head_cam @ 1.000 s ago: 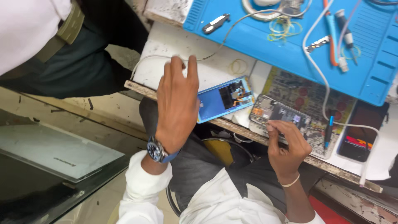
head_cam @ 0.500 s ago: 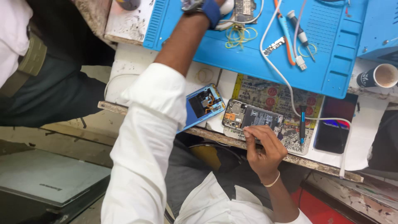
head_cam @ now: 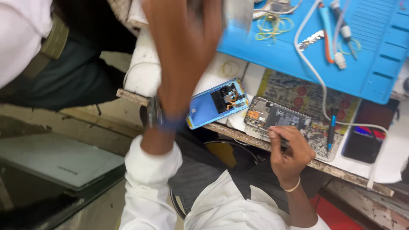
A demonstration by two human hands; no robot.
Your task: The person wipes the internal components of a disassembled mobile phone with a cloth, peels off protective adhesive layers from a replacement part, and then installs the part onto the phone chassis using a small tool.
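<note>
The right hand (head_cam: 287, 151) pinches a thin tool whose tip is hidden, pressed against the opened phone board (head_cam: 276, 117) on the worktop (head_cam: 238, 132). Left of that board lies the blue phone back (head_cam: 217, 103). The left hand (head_cam: 185, 55) hovers blurred above it; its grip cannot be told.

White long sleeves are worn on both arms, white shirt front seen below. Left hand (head_cam: 183, 55) is motion-blurred; a wristwatch (head_cam: 154, 111) with a dark case and blue strap is worn on its wrist. A thin pale bangle (head_cam: 293, 185) is worn at the right hand (head_cam: 289, 155).
</note>
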